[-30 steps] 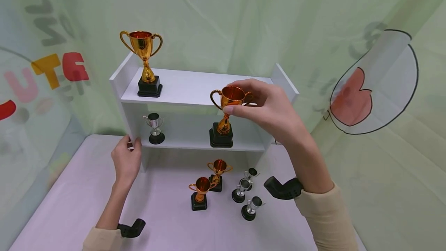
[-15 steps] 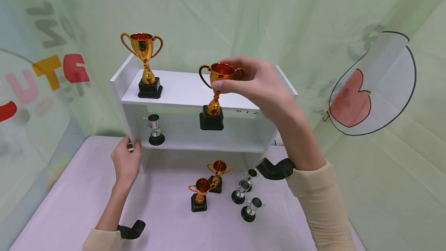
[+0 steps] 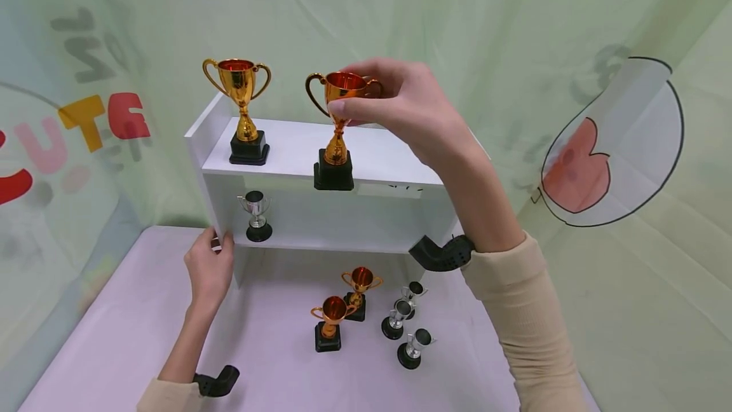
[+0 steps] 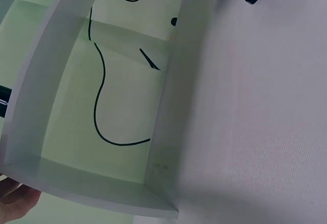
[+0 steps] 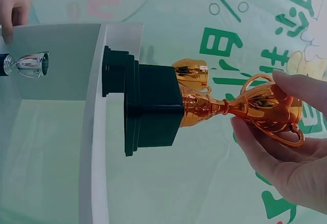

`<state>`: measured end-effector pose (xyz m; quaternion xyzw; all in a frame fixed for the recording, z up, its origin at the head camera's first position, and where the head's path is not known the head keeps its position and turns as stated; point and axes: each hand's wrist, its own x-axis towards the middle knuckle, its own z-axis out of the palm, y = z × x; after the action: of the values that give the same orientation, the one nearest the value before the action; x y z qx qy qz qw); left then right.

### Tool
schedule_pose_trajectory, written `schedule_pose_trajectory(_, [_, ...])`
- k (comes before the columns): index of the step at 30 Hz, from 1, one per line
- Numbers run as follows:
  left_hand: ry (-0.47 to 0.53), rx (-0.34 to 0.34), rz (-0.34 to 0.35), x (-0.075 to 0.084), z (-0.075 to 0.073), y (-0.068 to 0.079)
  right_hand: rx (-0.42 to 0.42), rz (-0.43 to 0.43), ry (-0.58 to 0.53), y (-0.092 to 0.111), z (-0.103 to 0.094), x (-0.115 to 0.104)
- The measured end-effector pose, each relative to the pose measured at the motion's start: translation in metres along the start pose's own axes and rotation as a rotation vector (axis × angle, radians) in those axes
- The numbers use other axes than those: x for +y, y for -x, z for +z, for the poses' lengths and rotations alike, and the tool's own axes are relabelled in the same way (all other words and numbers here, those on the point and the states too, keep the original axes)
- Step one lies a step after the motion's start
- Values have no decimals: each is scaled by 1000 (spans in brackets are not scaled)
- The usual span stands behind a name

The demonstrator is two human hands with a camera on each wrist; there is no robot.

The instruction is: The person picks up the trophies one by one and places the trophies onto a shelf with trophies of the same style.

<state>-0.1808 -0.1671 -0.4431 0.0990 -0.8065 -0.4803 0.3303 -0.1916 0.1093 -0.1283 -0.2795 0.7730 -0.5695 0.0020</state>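
My right hand (image 3: 408,107) pinches the cup of a gold trophy (image 3: 336,138), thumb in front and fingers behind. Its black base is level with the front edge of the top shelf; in the right wrist view, the trophy (image 5: 204,106) appears in front of that shelf. My left hand (image 3: 210,269) grips the left side panel of the white shelf unit (image 3: 326,247) near the middle board. Upright on the top shelf at the left stands a larger gold trophy (image 3: 244,113). A small silver trophy (image 3: 257,216) is on the middle shelf, at its left.
On the table (image 3: 274,374) before the unit stand two smaller gold-orange trophies, a front one (image 3: 330,326) and a rear one (image 3: 360,291). Right of them are three silver trophies, the nearest of these silver trophies (image 3: 414,348) apart from the other two. A green printed curtain (image 3: 486,49) hangs behind.
My right hand has raised the gold trophy from the middle shelf's height to the top shelf's, moving it leftward. The left hand keeps its hold on the side panel.
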Motion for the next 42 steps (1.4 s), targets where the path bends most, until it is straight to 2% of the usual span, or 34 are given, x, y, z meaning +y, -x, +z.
schedule_pose_trajectory(7, [-1,-7,-4,-1,0,0,7,30,23,-18,5,4])
schedule_pose_trajectory(15, [1,-10,-1,-2,0,3,16,22,-10,-37,12,24])
schedule_pose_trajectory(22, [3,0,4,-5,1,6,35,48,-23,-44,12,35])
schedule_pose_trajectory(30, [10,-8,7,-2,1,2,34,38,-14,-52,15,38])
schedule_pose_trajectory(42, [12,-6,1,-2,1,0,33,44,87,-57,20,43])
